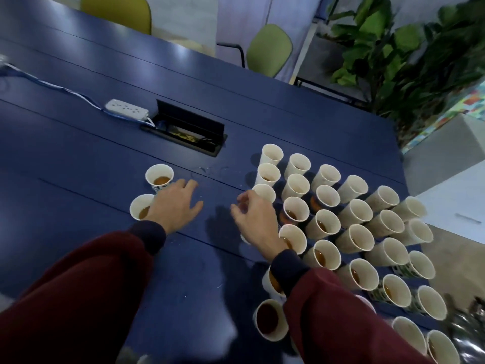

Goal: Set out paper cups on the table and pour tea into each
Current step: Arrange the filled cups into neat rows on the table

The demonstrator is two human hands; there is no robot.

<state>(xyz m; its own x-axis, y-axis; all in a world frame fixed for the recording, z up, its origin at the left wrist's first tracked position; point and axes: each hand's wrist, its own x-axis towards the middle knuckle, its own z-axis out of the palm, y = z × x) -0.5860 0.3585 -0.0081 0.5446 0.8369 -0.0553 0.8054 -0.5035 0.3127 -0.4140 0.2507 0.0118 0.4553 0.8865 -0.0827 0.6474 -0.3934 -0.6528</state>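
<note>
Two paper cups point(159, 177) with brown tea stand apart on the left of the blue tabletop point(78, 153). The near one is partly hidden behind the left hand point(175, 203), the far one just beyond its fingers.

Main cluster of cups point(341, 219) is packed in rows on the right. Several show tea; others are too dim to tell. Its left edge is just beside the right hand point(254, 216), and the wrist covers part of one cup.

Left hand: palm down, fingers spread and relaxed, gripping nothing.

Right hand: fingers loosely curled downward, nothing visible in its grasp. Contact with the nearest cup can't be judged.

Both arms are in maroon sleeves point(78, 298).

There are wet droplets point(210, 170) between the groups. Farther back are a white power strip point(127, 110) and an open cable hatch point(189, 127). Green chairs point(270, 49) and a leafy plant point(393, 48) stand beyond the table.
</note>
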